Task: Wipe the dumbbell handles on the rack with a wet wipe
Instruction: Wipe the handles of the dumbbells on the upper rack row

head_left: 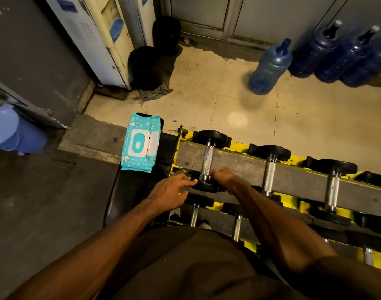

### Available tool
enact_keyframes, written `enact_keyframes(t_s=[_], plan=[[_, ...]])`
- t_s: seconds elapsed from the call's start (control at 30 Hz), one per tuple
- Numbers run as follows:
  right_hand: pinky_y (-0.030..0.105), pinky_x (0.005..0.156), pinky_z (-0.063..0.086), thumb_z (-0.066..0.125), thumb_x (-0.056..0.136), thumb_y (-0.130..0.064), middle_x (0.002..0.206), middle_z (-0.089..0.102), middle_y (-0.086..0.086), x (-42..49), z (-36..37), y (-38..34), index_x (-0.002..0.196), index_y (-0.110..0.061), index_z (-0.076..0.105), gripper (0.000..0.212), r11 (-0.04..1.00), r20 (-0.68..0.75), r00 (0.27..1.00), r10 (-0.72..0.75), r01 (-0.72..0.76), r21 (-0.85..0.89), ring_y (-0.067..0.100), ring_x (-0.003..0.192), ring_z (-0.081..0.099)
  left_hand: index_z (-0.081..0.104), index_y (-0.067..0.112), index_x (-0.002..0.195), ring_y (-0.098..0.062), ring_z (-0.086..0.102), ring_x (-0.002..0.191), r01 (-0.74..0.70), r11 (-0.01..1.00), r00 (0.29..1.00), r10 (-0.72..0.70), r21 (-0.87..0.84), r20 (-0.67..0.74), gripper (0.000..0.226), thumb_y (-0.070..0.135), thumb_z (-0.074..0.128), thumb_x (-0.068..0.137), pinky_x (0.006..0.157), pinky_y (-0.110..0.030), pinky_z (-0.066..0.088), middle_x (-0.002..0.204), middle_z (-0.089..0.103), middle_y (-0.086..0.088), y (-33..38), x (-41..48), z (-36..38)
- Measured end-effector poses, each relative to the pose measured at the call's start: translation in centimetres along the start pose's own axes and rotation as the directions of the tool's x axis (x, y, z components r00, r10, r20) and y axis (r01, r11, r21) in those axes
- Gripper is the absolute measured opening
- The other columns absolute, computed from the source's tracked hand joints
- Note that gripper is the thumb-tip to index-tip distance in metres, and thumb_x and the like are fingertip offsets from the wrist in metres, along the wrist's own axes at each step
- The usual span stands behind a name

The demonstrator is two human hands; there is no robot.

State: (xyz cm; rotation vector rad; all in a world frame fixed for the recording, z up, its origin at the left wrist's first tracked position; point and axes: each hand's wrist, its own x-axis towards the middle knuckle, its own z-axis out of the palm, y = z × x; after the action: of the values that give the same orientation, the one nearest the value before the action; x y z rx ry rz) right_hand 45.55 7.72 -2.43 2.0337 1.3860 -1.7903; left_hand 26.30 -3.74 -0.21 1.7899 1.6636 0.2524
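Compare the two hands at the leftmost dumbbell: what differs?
The left hand has spread fingers touching the near head of the leftmost dumbbell; the right hand is curled at the handle's near end. The left holds nothing; the right pinches a white scrap, likely the wet wipe. Both are at that end.

Gym, back corner, judging by the fittings. A yellow-painted rack (239,148) is seen, loaded on two tiers with black-headed dumbbells (207,159) with knurled chrome handles. A black padded bench (131,191) is set against its end. The tiled floor (239,89) is worn and stained. Water dispensers (92,40) and large blue water jugs (269,68) are kept along the walls.
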Motion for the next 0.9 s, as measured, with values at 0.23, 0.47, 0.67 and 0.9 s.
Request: enact_keyframes(t_s=[0.23, 0.47, 0.67, 0.9], plan=[[0.025, 0.052, 0.041, 0.072, 0.088, -0.016, 0.081, 0.063, 0.005, -0.9, -2.0, 0.8, 0.094, -0.014, 0.074, 0.007, 0.998, 0.0, 0.999, -0.04, 0.04, -0.049, 0.014, 0.067, 0.05, 0.05, 0.035, 0.145, -0.007, 0.044, 0.135, -0.001, 1.0, 1.0, 0.001, 0.02, 0.017, 0.051, 0.021, 0.06, 0.097, 0.109, -0.03, 0.038, 0.147, 0.05, 0.007, -0.1, -0.1, -0.1], [0.034, 0.076, 0.06, 0.079, 0.08, -0.005, 0.092, 0.073, 0.003, -1.7, -1.2, 0.6, 0.09, -0.011, 0.078, 0.011, 0.802, -0.073, 0.835, -0.545, 0.495, -0.334, 0.011, 0.079, 0.066, 0.049, 0.036, 0.146, -0.008, 0.046, 0.132, 0.003, 1.0, 1.0, -0.004, 0.018, 0.02, 0.052, 0.022, 0.06, 0.098, 0.104, -0.029, 0.041, 0.145, 0.049, 0.008, 0.2, -0.1, 0.3], [0.029, 0.068, 0.058, 0.079, 0.08, -0.007, 0.092, 0.065, -0.003, -1.7, 0.3, 0.2, 0.094, -0.022, 0.064, 0.026, 0.87, -0.389, 0.781, -0.489, 0.466, -0.158, 0.01, 0.083, 0.064, 0.05, 0.036, 0.146, -0.006, 0.046, 0.13, 0.004, 1.0, 1.0, -0.004, 0.027, 0.019, 0.05, 0.024, 0.059, 0.098, 0.104, -0.027, 0.041, 0.143, 0.05, 0.008, 0.1, 0.1, 0.2], [0.038, 0.074, 0.062, 0.081, 0.077, -0.002, 0.079, 0.073, 0.004, -0.7, -0.6, -0.4, 0.074, -0.015, 0.072, 0.016, 0.913, -0.303, 0.866, -0.399, 0.407, -0.039, 0.017, 0.075, 0.072, 0.055, 0.033, 0.141, -0.007, 0.048, 0.128, -0.004, 1.0, 1.0, 0.004, 0.0, 0.001, 0.046, 0.019, 0.06, 0.097, 0.107, -0.03, 0.043, 0.139, 0.054, 0.006, 0.3, 0.3, 0.0]])
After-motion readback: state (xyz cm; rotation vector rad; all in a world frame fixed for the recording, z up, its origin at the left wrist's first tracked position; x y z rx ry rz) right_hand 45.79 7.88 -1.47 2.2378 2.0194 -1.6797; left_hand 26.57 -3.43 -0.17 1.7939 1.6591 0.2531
